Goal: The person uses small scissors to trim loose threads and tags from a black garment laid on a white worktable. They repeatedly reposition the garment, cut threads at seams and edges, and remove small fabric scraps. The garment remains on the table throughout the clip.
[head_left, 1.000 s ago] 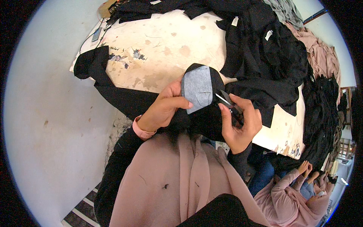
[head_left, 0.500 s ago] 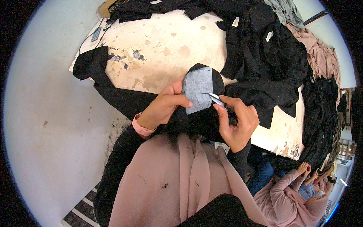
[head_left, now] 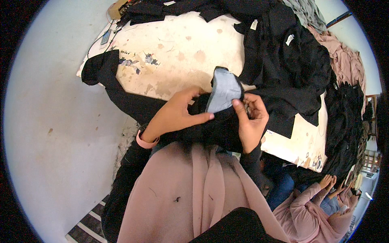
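A light grey fabric piece (head_left: pixel 225 91) with black cloth along its edges is held up in front of me. It belongs to or lies against a black garment (head_left: pixel 133 106) spread across the table's near edge. My left hand (head_left: pixel 172 113) closes on the black cloth at the piece's left side, thumb near its lower corner. On the right edge of the grey piece, my right hand (head_left: pixel 252 121) pinches the fabric between thumb and fingers; the grey piece looks bent and creased there. The small metal snips seen earlier in this hand cannot be made out now.
The pale, stained table (head_left: pixel 182 44) carries a heap of black garments (head_left: pixel 279 60) on the right and more at the back. Pink cloth (head_left: pixel 344 60) lies beyond. A small remote-like device (head_left: pixel 105 37) is at the far left. People (head_left: pixel 312 206) sit at the lower right.
The grey piece has turned and folded from lying flat to bent. My right hand has gone from holding snips on it to pinching its edge. My left hand has shifted slightly along the cloth.
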Demonstrator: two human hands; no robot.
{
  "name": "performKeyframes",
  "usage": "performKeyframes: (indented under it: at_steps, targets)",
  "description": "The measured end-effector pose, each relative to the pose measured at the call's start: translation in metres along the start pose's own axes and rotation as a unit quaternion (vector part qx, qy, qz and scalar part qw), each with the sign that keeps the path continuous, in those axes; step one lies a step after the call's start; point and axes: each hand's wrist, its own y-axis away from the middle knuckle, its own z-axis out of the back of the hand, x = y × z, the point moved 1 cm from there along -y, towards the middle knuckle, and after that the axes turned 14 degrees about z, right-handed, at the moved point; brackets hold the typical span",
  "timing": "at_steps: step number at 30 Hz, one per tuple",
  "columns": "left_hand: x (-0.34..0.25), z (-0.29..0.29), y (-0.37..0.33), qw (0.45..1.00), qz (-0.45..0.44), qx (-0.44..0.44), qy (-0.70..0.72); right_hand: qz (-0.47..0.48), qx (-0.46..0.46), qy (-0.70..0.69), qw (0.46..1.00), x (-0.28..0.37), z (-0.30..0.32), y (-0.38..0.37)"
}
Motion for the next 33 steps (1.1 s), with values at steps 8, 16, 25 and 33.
performKeyframes:
  at_steps: [8, 16, 25, 33]
  targets:
    - [0.017, -0.021, 0.005, 0.861, 0.152, 0.078, 0.479, 0.029, -0.005, 0.06, 0.998, 0.006, -0.013, -0.005]
    - [0.016, -0.025, 0.002, 0.794, 0.132, 0.088, 0.587, -0.045, 0.047, 0.002, 0.998, 0.007, -0.016, 0.013]
    - [0.02, -0.044, 0.008, 0.672, 0.103, 0.168, 0.714, -0.151, 0.062, -0.196, 0.967, -0.006, -0.013, 0.013]
    - [0.008, -0.044, 0.008, 0.75, 0.025, 0.064, 0.658, -0.031, -0.004, -0.051, 0.998, 0.0, -0.025, 0.019]
